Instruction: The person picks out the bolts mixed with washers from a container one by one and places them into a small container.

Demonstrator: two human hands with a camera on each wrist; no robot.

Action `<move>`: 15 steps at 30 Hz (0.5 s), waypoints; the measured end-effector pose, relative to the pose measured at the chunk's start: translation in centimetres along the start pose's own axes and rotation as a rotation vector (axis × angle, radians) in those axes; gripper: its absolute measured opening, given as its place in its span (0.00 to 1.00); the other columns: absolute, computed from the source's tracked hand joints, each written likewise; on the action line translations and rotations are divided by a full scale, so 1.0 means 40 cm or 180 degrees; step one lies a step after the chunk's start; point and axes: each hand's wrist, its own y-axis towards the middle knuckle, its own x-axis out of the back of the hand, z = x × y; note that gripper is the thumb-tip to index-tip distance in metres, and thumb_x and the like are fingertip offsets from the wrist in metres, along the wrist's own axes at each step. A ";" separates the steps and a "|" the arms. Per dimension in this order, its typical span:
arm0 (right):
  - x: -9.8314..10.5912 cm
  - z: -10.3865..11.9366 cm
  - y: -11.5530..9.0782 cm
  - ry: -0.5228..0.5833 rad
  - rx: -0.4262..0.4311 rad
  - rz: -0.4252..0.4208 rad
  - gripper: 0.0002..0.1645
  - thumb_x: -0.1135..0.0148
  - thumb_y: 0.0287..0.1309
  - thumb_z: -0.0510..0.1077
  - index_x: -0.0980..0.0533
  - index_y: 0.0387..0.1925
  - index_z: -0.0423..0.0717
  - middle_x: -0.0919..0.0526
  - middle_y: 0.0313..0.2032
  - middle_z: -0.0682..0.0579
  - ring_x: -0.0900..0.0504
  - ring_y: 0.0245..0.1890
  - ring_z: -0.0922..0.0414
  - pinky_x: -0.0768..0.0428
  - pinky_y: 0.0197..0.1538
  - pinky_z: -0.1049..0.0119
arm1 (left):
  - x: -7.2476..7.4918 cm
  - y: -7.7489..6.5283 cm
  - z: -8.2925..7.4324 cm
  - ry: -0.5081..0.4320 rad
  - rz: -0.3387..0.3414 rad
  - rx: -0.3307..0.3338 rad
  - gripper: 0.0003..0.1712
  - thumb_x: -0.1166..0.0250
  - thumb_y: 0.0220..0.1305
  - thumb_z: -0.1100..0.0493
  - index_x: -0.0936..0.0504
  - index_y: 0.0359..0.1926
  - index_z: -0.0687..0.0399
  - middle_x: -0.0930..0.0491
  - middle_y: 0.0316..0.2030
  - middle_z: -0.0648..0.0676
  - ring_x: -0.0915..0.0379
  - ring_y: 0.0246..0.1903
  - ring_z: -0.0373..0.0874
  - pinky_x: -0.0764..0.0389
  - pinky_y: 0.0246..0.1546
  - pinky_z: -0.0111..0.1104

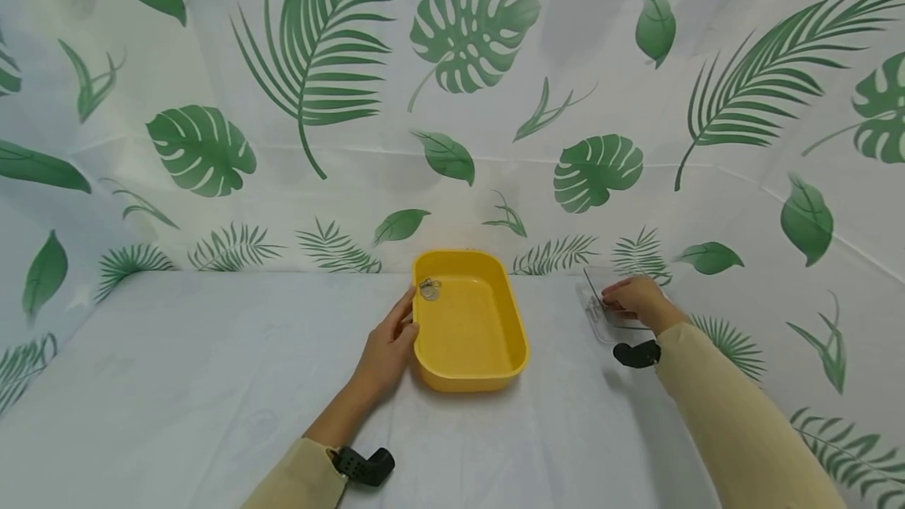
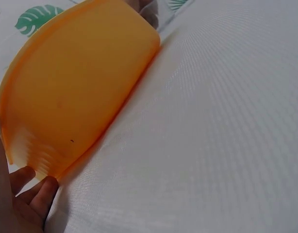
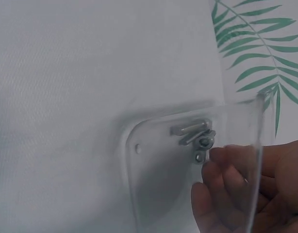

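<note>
My left hand [image 1: 385, 348] lies along the left side of a yellow plastic tub [image 1: 519, 328], its fingertips against the outer wall and rim. In the left wrist view, fingers [image 2: 46, 196] touch the tub's lower edge. Small shiny metal pieces [image 1: 429, 288], one round and flat, lie in the tub's far left corner. On the right, my right hand [image 1: 639, 305] reaches into a clear plastic box [image 1: 602, 330]. Several small metal pieces [image 3: 192, 131] lie in that box. The right hand's loosely curved fingertips are right beside them; no piece shows between the fingers.
Both containers stand on a white cloth-covered table [image 1: 240, 383]. Close behind them rises a white backdrop [image 1: 368, 195] printed with green leaves, which also runs along the right side. The clear box's thin upright edge [image 3: 258, 165] stands by the right hand.
</note>
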 end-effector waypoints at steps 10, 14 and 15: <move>0.023 0.048 -0.086 -0.0111 0.0627 0.0122 0.30 0.49 0.74 0.45 0.33 0.68 0.29 0.28 0.67 0.30 0.24 0.64 0.39 0.19 0.63 0.54 | -0.005 0.005 0.008 0.0031 0.0041 -0.0018 0.34 0.50 0.75 0.54 0.44 0.79 0.31 0.33 0.74 0.54 0.32 0.71 0.53 0.29 0.70 0.51; 0.024 0.088 -0.116 -0.0165 0.0790 0.0101 0.31 0.47 0.74 0.49 0.31 0.68 0.31 0.25 0.65 0.32 0.21 0.63 0.42 0.17 0.61 0.60 | -0.002 0.003 0.010 0.0025 0.0034 -0.0022 0.35 0.50 0.75 0.54 0.44 0.79 0.32 0.33 0.74 0.54 0.32 0.71 0.53 0.30 0.71 0.51; 0.023 0.099 -0.123 -0.0161 0.0823 0.0115 0.31 0.47 0.74 0.50 0.31 0.67 0.32 0.24 0.64 0.33 0.18 0.60 0.45 0.16 0.59 0.62 | -0.001 0.002 0.009 0.0027 0.0034 -0.0024 0.35 0.50 0.75 0.55 0.44 0.79 0.32 0.33 0.74 0.55 0.32 0.71 0.54 0.30 0.71 0.52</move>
